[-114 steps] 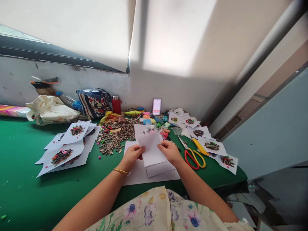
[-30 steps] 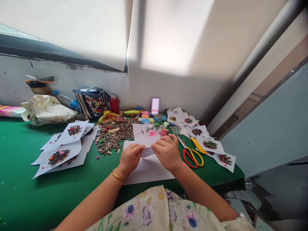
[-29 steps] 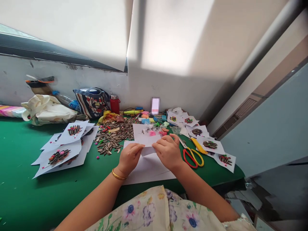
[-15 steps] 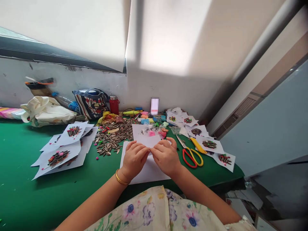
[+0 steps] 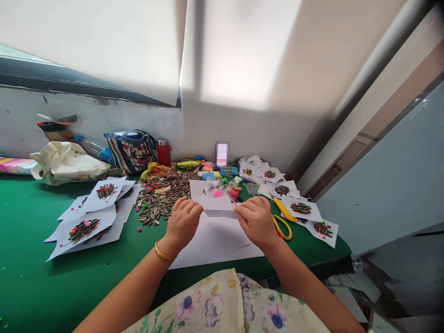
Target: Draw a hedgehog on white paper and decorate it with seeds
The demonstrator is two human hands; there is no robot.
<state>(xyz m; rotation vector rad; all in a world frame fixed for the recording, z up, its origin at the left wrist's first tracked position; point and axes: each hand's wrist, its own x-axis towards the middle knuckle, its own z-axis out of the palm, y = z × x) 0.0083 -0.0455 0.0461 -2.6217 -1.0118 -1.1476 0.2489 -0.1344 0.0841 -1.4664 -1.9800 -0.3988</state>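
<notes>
My left hand and my right hand are apart, fingers closed at opposite sides of a white sheet of paper. That sheet's near edge is bent and lifted between my fingertips. Beneath lies a larger white paper, flat on the green table. Just beyond my fingers are pink clay and crumpled clear plastic. A pile of sunflower seeds spreads beyond my left hand. Scissors with yellow and red handles are partly hidden behind my right hand.
Paper cards with seed pictures are stacked at left and fanned along the right. A yellow tool lies beside the scissors. At the back stand a striped bag, a red bottle, a cream cloth bag and a phone.
My hands, close together before, have moved apart to the paper's two sides. The sheet's bent near edge now shows between them, and my right hand covers more of the scissors.
</notes>
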